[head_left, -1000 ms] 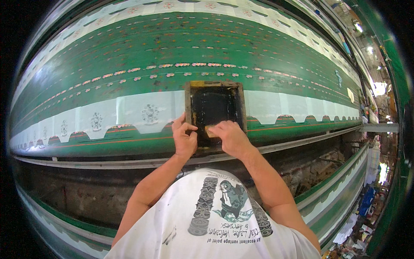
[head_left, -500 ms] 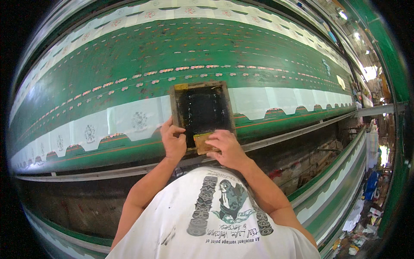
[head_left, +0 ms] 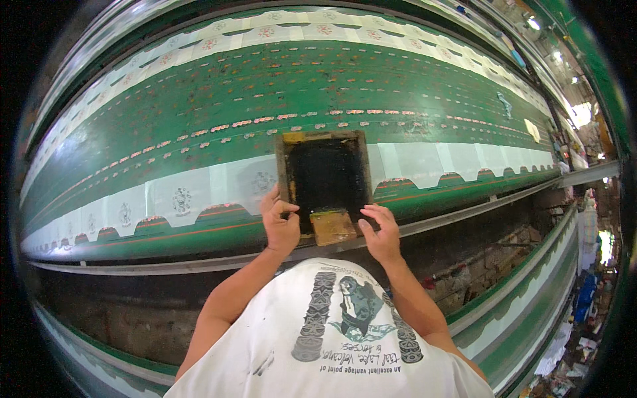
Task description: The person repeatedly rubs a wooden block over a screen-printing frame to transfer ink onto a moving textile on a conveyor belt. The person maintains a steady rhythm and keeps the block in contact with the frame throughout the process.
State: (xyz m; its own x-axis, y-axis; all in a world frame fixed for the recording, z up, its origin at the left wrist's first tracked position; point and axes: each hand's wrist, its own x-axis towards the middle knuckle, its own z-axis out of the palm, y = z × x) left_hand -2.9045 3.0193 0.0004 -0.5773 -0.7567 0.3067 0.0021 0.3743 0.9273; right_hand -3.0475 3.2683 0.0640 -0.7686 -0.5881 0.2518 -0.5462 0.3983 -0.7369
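Note:
A printing screen [head_left: 282,174], a wooden frame with dark ink-covered mesh, lies flat over white fabric pieces on the long green table [head_left: 265,86]. Its near left side is held by my left hand [head_left: 282,224], with the thumb and fingers bent at the frame edge. A wooden squeegee [head_left: 334,229] with a yellow-stained upper edge rests at the near end of the screen, untouched by either hand. My right hand [head_left: 383,232] is at the near right corner of the frame, fingers apart and holding nothing; whether its fingertips touch the wood I cannot tell.
White fabric pieces [head_left: 126,205] run along the near table edge; those left of the screen carry dark crest prints [head_left: 182,199]. A metal rail [head_left: 451,220] follows the table's front. Another green table [head_left: 511,298] with white pieces stands at the lower right. Clutter [head_left: 570,371] lies beyond.
My right hand has let go of the squeegee and moved right to the frame's near right corner. My left hand stays at the frame's left side. The whole view has shifted slightly.

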